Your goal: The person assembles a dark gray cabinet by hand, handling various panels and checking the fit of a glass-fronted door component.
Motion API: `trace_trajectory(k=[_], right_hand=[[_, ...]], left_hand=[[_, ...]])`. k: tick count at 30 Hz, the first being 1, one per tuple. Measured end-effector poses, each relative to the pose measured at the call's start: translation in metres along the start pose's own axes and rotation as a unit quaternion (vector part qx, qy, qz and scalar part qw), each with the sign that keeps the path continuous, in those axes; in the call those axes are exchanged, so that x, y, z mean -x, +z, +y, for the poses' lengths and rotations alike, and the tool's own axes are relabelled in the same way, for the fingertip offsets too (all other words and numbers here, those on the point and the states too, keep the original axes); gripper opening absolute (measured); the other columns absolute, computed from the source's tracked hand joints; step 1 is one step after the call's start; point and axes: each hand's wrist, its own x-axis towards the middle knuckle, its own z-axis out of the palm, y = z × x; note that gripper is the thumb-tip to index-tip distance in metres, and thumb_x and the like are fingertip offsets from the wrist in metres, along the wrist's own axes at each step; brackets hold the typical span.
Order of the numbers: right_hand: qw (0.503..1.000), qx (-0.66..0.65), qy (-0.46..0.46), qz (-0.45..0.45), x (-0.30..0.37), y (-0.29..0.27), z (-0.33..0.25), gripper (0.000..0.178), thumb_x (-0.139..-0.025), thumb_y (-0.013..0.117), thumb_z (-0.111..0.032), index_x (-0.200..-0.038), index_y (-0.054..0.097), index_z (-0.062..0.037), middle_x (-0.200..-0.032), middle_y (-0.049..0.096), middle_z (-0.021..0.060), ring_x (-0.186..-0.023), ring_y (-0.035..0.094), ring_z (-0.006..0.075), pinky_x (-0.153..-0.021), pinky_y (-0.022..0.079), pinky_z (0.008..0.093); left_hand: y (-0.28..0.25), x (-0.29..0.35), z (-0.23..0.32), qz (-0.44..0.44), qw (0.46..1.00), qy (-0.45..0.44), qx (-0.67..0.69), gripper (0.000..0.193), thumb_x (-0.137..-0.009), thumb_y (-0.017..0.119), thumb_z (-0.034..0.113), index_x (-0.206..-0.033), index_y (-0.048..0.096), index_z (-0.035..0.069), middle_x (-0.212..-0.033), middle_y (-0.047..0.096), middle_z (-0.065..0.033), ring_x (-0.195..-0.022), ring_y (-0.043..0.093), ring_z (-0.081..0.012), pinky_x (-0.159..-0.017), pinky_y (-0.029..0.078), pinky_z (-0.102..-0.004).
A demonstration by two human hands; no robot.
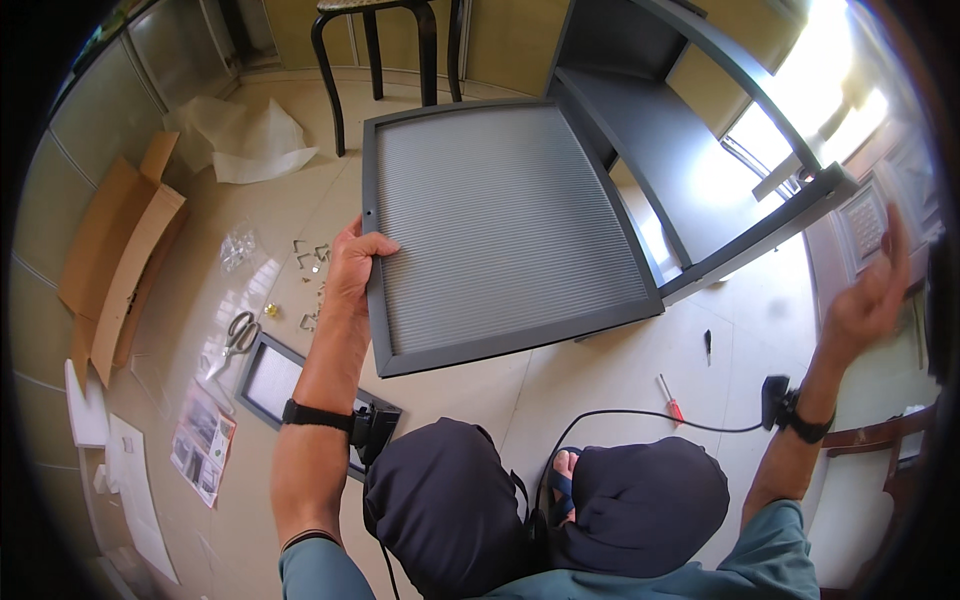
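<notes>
A dark-framed cabinet door (pixel 505 215) with a ribbed, translucent panel is held up and tilted in front of me. My left hand (pixel 353 262) grips its left edge, the thumb over the front of the frame and the fingers behind. The door's right side meets or overlaps the dark grey cabinet frame (pixel 745 245); whether the two are joined I cannot tell. Off to the right, beyond the cabinet's near corner, my right hand (pixel 868 305) is raised, slightly blurred, with fingers stretched out and nothing in it.
A red-handled screwdriver (pixel 672 405) and a small black tool (pixel 708 346) lie on the floor. At left are scissors (pixel 232 342), metal brackets (pixel 308 255), a leaflet (pixel 205 440), a smaller framed panel (pixel 268 378), an opened carton (pixel 125 255) and foam wrap (pixel 255 140). A stool (pixel 428 50) stands behind.
</notes>
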Motion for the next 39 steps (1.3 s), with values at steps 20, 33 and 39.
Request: trace_trajectory(k=[20, 33, 39], right_hand=[[0.981, -0.053, 0.133, -0.131, -0.006, 0.051, -0.01, 0.033, -0.098, 0.052, -0.033, -0.119, 0.061, -0.01, -0.111, 0.067, 0.0096, -0.099, 0.066, 0.0211, -0.081, 0.055, 0.0301], [0.985, -0.053, 0.116, -0.113, -0.007, 0.049, -0.012, 0.031, -0.097, 0.055, -0.028, -0.12, 0.06, -0.0079, -0.11, 0.067, 0.0113, -0.097, 0.066, 0.0216, -0.08, 0.056, 0.0303], [0.985, -0.057, 0.121, -0.112, -0.008, 0.05, -0.015, 0.031, -0.096, 0.055, -0.028, -0.119, 0.06, -0.007, -0.107, 0.067, 0.0117, -0.095, 0.067, 0.0222, -0.08, 0.056, 0.0315]], left_hand=[[0.008, -0.042, -0.013, -0.015, 1.0, -0.001, 0.026, 0.043, -0.064, 0.054, -0.007, -0.107, 0.057, -0.006, -0.089, 0.063, -0.0138, -0.068, 0.063, -0.0219, -0.062, 0.057, -0.0312], [0.017, -0.043, -0.007, 0.001, 1.0, -0.005, 0.024, 0.045, -0.064, 0.054, -0.008, -0.109, 0.056, -0.006, -0.089, 0.063, -0.0139, -0.068, 0.064, -0.023, -0.062, 0.057, -0.031], [0.01, -0.04, -0.011, -0.009, 1.0, 0.011, 0.019, 0.052, -0.065, 0.052, -0.006, -0.116, 0.056, -0.006, -0.089, 0.065, -0.015, -0.065, 0.065, -0.0226, -0.063, 0.058, -0.0288]])
